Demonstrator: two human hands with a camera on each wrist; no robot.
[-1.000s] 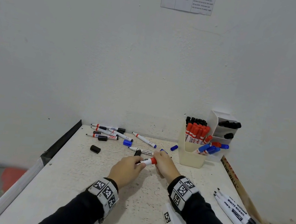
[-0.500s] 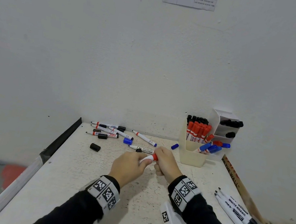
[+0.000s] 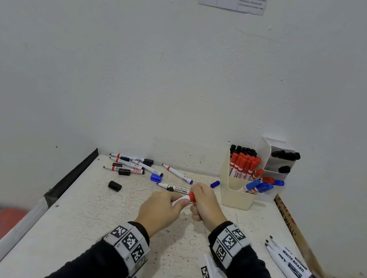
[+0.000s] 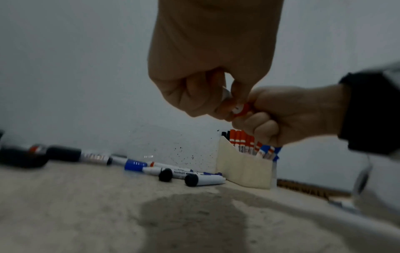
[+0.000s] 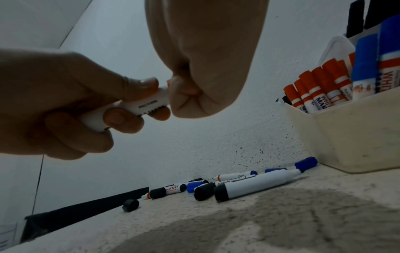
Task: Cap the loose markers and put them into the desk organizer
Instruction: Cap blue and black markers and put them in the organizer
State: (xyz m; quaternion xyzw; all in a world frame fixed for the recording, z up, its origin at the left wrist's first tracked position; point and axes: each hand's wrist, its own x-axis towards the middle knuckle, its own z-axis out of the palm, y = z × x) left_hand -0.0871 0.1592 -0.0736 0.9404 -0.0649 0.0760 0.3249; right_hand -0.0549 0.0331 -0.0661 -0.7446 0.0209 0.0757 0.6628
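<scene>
Above the middle of the white table, both hands meet on one red marker (image 3: 184, 199). My left hand (image 3: 177, 205) grips its white barrel (image 5: 134, 106). Fingers of my right hand (image 3: 195, 202) are curled round the red cap (image 4: 243, 109), pressed against the barrel's end. The cream desk organizer (image 3: 236, 193) stands at the back right, holding red, black and blue markers. Loose markers (image 3: 127, 165) lie at the back left, and an uncapped black marker (image 3: 176, 188) lies just behind the hands.
Two blue caps (image 3: 156, 178) (image 3: 215, 184) and a black cap (image 3: 114, 186) lie loose on the table. Three uncapped markers (image 3: 289, 267) rest by the right edge. A white tagged block (image 3: 211, 275) sits under my right forearm. The wall runs close behind.
Both hands have stayed on the red marker and drawn a little closer together. Less of the red cap shows between them now.
</scene>
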